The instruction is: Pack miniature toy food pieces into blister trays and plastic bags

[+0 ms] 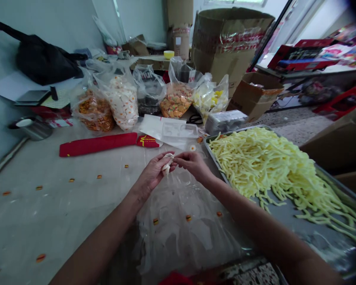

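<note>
We see left hand (154,167) pinching a soft, white, elongated piece (166,168) crosswise, right hand (194,161), fingertips pressed together, by its far end.

- On the clear bag (150,89) at the back of my table, I see big letters, perhaps "HUI", but creases keep me from being sure.
- On the small red packet (146,141), I find yellow print too blurred to read.
- The white label (178,40) on the tall box (180,16) is illegible to me.
- Red print circles the big carton (213,65); I can't make out its words.
</note>
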`<state>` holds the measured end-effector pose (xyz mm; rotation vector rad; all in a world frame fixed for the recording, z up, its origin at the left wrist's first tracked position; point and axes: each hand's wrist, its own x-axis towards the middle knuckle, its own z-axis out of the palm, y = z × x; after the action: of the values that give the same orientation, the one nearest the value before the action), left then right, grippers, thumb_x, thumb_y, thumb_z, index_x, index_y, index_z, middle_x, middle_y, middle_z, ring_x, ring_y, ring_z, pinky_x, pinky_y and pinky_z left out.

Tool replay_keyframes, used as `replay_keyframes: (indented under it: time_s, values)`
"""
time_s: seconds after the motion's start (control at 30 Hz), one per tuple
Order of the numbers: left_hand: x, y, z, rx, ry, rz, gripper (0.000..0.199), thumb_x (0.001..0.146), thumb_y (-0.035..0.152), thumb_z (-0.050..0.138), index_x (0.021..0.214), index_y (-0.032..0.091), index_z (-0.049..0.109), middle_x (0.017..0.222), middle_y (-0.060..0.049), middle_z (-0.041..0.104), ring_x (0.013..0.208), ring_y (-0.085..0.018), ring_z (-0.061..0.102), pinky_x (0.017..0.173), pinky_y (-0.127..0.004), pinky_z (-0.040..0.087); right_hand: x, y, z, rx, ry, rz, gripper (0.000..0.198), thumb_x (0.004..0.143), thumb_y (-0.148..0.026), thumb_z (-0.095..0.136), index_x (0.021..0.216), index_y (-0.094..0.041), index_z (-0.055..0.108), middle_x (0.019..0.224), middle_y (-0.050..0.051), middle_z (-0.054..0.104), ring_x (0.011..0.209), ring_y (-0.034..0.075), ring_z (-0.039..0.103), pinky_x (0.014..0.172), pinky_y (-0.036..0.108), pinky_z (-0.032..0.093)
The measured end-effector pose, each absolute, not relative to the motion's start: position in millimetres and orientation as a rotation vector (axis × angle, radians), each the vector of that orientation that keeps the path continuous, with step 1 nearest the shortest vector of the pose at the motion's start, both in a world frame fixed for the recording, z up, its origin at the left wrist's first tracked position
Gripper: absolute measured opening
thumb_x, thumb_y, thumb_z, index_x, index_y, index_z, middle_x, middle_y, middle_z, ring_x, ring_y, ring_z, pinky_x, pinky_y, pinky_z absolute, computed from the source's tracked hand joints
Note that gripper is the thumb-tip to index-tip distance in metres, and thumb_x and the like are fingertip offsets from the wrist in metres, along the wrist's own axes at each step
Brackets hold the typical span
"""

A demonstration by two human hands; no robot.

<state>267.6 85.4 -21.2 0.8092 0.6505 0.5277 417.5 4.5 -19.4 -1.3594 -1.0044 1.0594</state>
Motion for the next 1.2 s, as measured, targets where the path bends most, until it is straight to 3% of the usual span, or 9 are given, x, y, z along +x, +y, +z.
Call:
replay_keyframes:
  time_s: [0.1, 0.23, 0.37, 0.5, 0.77, 0.97, 1.1, 1.2]
  values:
    - [261.5, 74.9, -23.4, 0.777, 0.756, 0.558, 0.039, 0.077, 0.019, 0.082, 0.115, 0.018, 0.072, 0.095, -0.004, 0.074, 0.076, -0.013, 0.071, 0.062, -0.019, 0.055, 409.6, 0.8, -20.1, -1.313, -0.763, 1.095, 0.025, 0.069, -0.039, 0.078, 0.068, -0.016, 0.069, 0.062, 0.0, 0.065, 0.055, 0.008, 0.052, 0.054, 0.021, 0.037]
    - [254.5, 68.4, -22.4, 0.686, 0.916, 0.56, 0.028, 0.075, 0.014, 0.081, 0.101, 0.017, 0.073, 0.081, -0.001, 0.071, 0.062, -0.008, 0.067, 0.047, -0.013, 0.044, 411.6, 4.9, -23.8, -1.373, -0.64, 1.144, 0.021, 0.065, -0.032, 0.077, 0.07, -0.016, 0.065, 0.06, 0.001, 0.065, 0.058, 0.011, 0.062, 0.053, 0.019, 0.043]
    - [252.0, 67.3, -19.1, 0.624, 0.936, 0.583, 0.023, 0.074, 0.007, 0.079, 0.094, 0.016, 0.07, 0.076, 0.001, 0.068, 0.058, -0.007, 0.063, 0.05, -0.014, 0.046, 411.2, 11.3, -27.4, -1.375, -0.579, 1.237, 0.023, 0.065, -0.031, 0.079, 0.074, -0.016, 0.064, 0.063, 0.003, 0.069, 0.057, 0.013, 0.065, 0.053, 0.02, 0.05]
    - [247.2, 68.3, -20.4, 0.684, 0.982, 0.608, 0.02, 0.074, 0.014, 0.081, 0.089, 0.014, 0.068, 0.077, -0.002, 0.07, 0.059, -0.007, 0.062, 0.052, -0.016, 0.046, 411.3, 12.9, -28.6, -1.384, -0.634, 1.185, 0.026, 0.066, -0.032, 0.081, 0.08, -0.014, 0.07, 0.066, 0.003, 0.07, 0.057, 0.011, 0.063, 0.057, 0.021, 0.051]
    - [200.4, 109.7, -16.5, 0.896, 1.071, 0.642, 0.034, 0.066, 0.028, 0.087, 0.093, 0.015, 0.07, 0.079, 0.0, 0.069, 0.061, -0.008, 0.06, 0.056, -0.019, 0.044, 455.1, 72.2, -38.7, -1.779, -1.119, 0.841, 0.02, 0.077, -0.029, 0.067, 0.082, -0.011, 0.075, 0.065, 0.004, 0.068, 0.055, 0.011, 0.059, 0.054, 0.021, 0.045]
    - [204.4, 134.9, -14.0, 0.914, 1.092, 0.607, 0.025, 0.072, 0.019, 0.08, 0.095, 0.013, 0.071, 0.075, -0.002, 0.068, 0.057, -0.008, 0.057, 0.055, -0.02, 0.043, 463.0, 103.8, -49.5, -1.996, -1.29, 0.721, 0.008, 0.067, -0.02, 0.077, 0.063, -0.013, 0.074, 0.049, 0.001, 0.06, 0.047, 0.012, 0.051, 0.048, 0.024, 0.031]
    - [215.9, 137.5, -22.0, 0.828, 0.988, 0.55, 0.022, 0.074, 0.015, 0.08, 0.094, 0.011, 0.071, 0.076, -0.003, 0.066, 0.056, -0.006, 0.056, 0.053, -0.019, 0.043, 447.3, 93.8, -39.0, -1.882, -1.427, 0.564, 0.022, 0.079, -0.036, 0.075, 0.082, -0.015, 0.078, 0.062, 0.002, 0.066, 0.056, 0.013, 0.057, 0.053, 0.024, 0.038]
    - [216.3, 134.7, -28.7, 0.709, 0.915, 0.492, 0.015, 0.078, 0.012, 0.077, 0.091, 0.011, 0.07, 0.076, -0.003, 0.065, 0.056, -0.006, 0.056, 0.051, -0.016, 0.042, 423.6, 80.0, -25.3, -1.394, -1.779, 0.644, 0.029, 0.085, -0.033, 0.071, 0.11, -0.019, 0.076, 0.1, 0.008, 0.073, 0.083, 0.017, 0.066, 0.068, 0.026, 0.05]
